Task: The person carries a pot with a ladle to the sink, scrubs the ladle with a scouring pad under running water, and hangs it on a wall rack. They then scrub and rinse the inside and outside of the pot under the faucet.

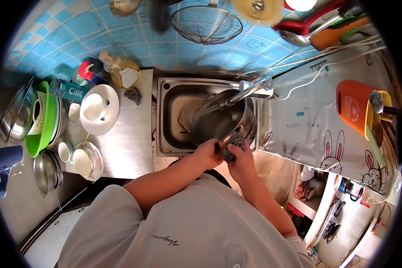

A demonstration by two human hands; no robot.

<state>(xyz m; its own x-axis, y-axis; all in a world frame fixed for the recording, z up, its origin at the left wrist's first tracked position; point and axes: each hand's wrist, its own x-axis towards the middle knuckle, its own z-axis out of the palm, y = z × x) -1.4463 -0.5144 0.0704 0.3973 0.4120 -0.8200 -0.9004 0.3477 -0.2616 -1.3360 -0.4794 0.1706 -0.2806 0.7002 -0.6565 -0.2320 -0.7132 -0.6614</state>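
Note:
A large metal pot point(216, 123) with a dark inside sits tilted in the steel sink point(167, 129), under the faucet point(250, 90). My left hand point(208, 154) is closed at the pot's near edge, where a small dark part shows by the fingertips. In my right hand point(241, 161) is a grey steel wool scrubber point(235, 144), pressed against the pot's near right outer side. That side of the pot has brownish marks. Beneath the pot, a round pale dish point(188, 114) is partly hidden in the basin.
Left of the sink, a counter point(129, 147) holds stacked white bowls and plates point(113, 107), a second scrubber point(133, 95), a yellow soap bottle point(125, 73) and a green basin point(41, 129). An orange utensil holder point(355, 102) stands right. A wire strainer point(207, 26) hangs above.

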